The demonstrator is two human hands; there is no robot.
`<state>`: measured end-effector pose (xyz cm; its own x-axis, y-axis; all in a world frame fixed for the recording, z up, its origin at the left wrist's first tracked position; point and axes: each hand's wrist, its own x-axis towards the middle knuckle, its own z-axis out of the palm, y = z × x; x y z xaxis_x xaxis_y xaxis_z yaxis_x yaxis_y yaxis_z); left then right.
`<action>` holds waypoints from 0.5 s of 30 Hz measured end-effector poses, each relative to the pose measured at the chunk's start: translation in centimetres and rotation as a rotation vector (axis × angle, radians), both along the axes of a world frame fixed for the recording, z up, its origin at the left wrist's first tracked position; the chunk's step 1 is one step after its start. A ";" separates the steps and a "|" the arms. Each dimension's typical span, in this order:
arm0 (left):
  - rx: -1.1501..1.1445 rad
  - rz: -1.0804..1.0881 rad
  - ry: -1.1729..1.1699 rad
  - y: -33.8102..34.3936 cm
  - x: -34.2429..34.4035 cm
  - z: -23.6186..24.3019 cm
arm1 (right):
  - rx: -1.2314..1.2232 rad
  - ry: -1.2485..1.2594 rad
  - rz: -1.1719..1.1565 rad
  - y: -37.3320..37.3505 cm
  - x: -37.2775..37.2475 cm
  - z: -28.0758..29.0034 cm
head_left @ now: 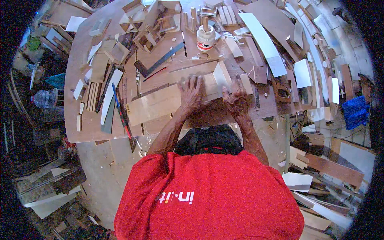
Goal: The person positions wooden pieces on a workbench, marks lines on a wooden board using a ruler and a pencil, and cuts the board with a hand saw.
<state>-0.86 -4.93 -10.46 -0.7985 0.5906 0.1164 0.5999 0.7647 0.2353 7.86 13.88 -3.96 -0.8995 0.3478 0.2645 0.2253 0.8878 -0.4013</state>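
Note:
My left hand (191,93) is open, fingers spread over a pale flat board (154,104) that extends leftward along the near part of the workbench. My right hand (236,97) is open, its fingers apart and touching the lower end of a short upright wooden piece (220,74); the contact is slightly blurred. Another strip of wood (190,70) lies just beyond my left fingertips. A small loose block (245,83) is right beside my right hand.
The brown workbench (92,130) holds several wooden frames (146,36), strips and offcuts around my hands. A white glue jar (205,42), a black metal square (154,68) and a long red-and-blue tool (122,112) lie among them. Stacked scrap boards (328,164) fill the right side.

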 end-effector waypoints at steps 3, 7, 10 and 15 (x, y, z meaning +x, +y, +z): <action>0.029 -0.013 0.017 0.1 -0.1 -0.4 | -0.009 0.037 0.071 0.1 0.0 0.8; 0.007 0.005 0.010 0.1 -0.1 -0.5 | -0.014 -0.031 0.054 0.6 -0.1 1.4; -0.003 0.001 0.002 0.0 -0.1 -0.5 | 0.037 0.129 0.100 0.6 -0.3 1.2; -0.014 0.004 -0.028 0.0 -0.2 -0.8 | -0.053 -0.050 -0.009 -0.3 0.0 1.0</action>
<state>-1.02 -4.93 -11.22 -0.8036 0.5889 0.0862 0.5904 0.7702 0.2413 7.86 13.60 -2.96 -0.9078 0.3684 0.2003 0.2544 0.8636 -0.4353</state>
